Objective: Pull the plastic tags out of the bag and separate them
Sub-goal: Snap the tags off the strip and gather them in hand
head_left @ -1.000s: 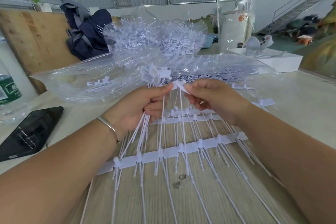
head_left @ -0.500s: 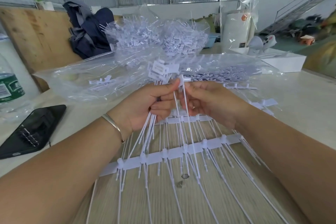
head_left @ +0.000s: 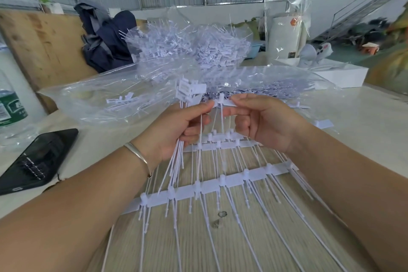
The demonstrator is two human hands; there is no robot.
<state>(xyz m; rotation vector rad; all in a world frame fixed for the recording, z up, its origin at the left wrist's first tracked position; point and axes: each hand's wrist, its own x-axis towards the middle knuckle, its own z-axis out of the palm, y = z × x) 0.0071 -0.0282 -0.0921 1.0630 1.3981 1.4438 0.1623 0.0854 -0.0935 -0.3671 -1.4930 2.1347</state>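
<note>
My left hand (head_left: pixel 176 130) grips bundle of separated white plastic tags (head_left: pixel 187 93); right hand (head_left: pixel 262 123) pinches joined strip (head_left: pixel 223 102). Near strips (head_left: pixel 212 185) on bench (head_left: pixel 364 130), far clear bag (head_left: pixel 106 99) await.

White plastic tags (head_left: pixel 220 102) — long thin stems joined on flat strips (head_left: pixel 212 185) — fan across the wooden table; behind them a clear bag (head_left: pixel 106 99) lies flat, holding loose tags.
</note>
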